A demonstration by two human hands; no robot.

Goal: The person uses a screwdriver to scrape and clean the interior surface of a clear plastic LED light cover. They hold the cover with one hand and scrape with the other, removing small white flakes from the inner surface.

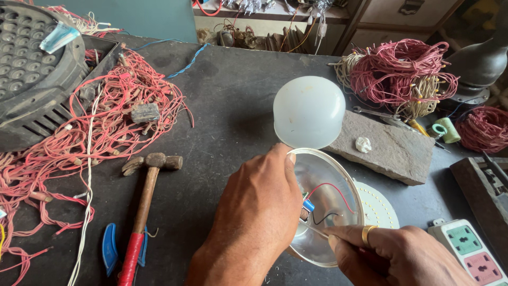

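Note:
My left hand point(254, 212) grips the rim of a shiny metal bulb housing point(323, 185), a bowl-shaped shell with a red wire, a black wire and a small blue part inside. My right hand point(402, 254), with a gold ring, holds a thin tool point(317, 231) whose tip reaches into the housing near the wires. A white round LED plate point(378, 209) lies just behind the housing. A frosted white bulb dome point(309, 111) stands on the table beyond it.
A hammer point(143, 206) with a red grip lies left, beside a blue tool point(109, 249). Tangled red wires point(95, 127) and a black fan grille point(32, 74) fill the left. A stone slab point(391, 148), wire coils point(402, 74) and a socket strip point(468, 251) sit right.

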